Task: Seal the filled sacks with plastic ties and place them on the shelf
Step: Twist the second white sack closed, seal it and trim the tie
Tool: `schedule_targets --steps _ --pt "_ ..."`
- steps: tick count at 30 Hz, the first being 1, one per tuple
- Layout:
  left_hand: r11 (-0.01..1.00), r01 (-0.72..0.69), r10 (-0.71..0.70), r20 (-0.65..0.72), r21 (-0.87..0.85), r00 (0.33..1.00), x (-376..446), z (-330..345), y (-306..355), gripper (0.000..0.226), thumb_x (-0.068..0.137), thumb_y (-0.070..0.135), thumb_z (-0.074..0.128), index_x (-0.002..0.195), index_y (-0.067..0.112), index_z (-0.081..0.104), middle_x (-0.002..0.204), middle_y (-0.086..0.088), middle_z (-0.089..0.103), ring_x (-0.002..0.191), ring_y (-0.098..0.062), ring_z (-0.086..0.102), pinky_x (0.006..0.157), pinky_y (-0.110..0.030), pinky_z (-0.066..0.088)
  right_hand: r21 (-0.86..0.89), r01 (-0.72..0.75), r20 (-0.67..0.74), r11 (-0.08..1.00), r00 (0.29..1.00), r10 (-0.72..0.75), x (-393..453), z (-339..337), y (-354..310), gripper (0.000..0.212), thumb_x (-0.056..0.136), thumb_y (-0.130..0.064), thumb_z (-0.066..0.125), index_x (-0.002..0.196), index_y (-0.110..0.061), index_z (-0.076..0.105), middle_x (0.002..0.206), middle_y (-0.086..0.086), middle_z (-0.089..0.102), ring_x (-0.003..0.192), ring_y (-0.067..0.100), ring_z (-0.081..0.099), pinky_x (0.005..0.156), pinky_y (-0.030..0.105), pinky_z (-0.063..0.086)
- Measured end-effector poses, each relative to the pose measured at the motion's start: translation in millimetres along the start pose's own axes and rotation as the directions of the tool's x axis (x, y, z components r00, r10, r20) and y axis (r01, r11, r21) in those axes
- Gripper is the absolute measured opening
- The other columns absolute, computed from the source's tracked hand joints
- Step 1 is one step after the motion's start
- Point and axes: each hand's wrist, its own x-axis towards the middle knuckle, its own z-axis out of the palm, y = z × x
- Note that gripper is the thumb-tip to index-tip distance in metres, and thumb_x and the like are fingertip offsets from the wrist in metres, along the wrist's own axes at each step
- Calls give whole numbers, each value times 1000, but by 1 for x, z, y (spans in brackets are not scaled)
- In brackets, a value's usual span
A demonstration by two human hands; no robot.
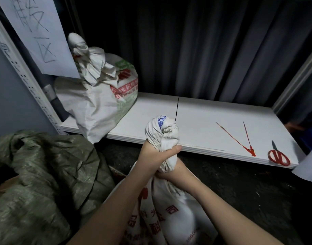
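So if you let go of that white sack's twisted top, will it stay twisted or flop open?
Probably it would loosen: the twisted neck looks like soft, crinkly woven cloth, and both the left hand and right hand grip it. No tie is on it yet; the red ties lie on the shelf.

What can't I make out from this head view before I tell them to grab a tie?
- Right hand: fingers hidden behind the sack neck and the left hand.
- Sack body: bottom cut off by the frame's lower edge; print only partly readable.
- Sealed sack on the shelf: its tie is lost in the folds.
- Red plastic ties: locking heads too small to see.
- Red scissors: fully visible.
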Motion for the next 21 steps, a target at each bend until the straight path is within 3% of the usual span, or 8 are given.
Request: schedule_targets --steps 3,5,8,11,14,17,19,21 --pt "995 88 -87 25 -54 996 -1 -5 0 33 74 4 78 99 21 66 104 0 71 99 -10 67 89 -20 52 -47 -42 -60 998 997 39 8 3 3 47 78 -8 70 124 -15 58 120 1 62 112 9 54 90 13 41" --pt "986 150 -150 9 -76 989 -1 -6 0 28 74 8 78 100 15 69 101 -1 73 99 -14 69 87 -21 54 -4 -63 -26 998 998 63 8 4 3 43 74 -5 70 115 -15 62 112 1 66 106 10 59 91 21 48" --pt "977 170 -181 -78 -130 980 0 -4 -1 27 77 7 76 103 10 68 98 -2 73 97 -15 69 90 -26 52 -70 -48 2 996 999 49 9 3 3 44 74 -8 70 117 -16 62 112 -2 65 101 2 56 86 9 45" --pt "981 146 -159 -97 -130 982 2 -1 -2 21 80 2 71 92 18 65 90 1 72 92 -12 69 83 -21 51 -112 -19 34 994 999 23 11 5 -1 47 78 -11 68 124 -17 58 121 0 62 109 2 53 97 18 42" --pt "995 91 -94 -73 -46 993 5 0 -4 26 82 1 69 93 24 61 99 2 67 97 -11 63 82 -16 48 87 -28 68 996 997 23 3 2 -2 56 78 -16 74 129 -18 51 114 -8 60 106 4 55 92 18 43" --pt "996 77 -82 -163 -38 983 8 3 -5 23 82 1 69 93 19 61 92 4 65 93 -10 61 71 -5 47 205 -46 -156 978 985 80 -5 11 0 66 56 -45 77 112 -41 44 110 -15 61 103 5 60 89 29 49" --pt "995 93 -102 -240 -47 965 9 5 -4 18 81 4 71 90 16 62 86 3 66 91 -14 63 73 -15 47 162 -109 -338 981 928 159 -5 23 2 65 49 -52 69 107 -40 45 107 -14 61 105 10 60 88 38 50" --pt "992 115 -125 -266 -50 956 10 5 -5 15 80 6 72 88 14 63 86 0 66 88 -14 63 77 -20 44 13 -155 -361 988 920 150 1 34 3 68 52 -56 63 114 -34 48 105 -16 59 104 6 59 86 34 51"
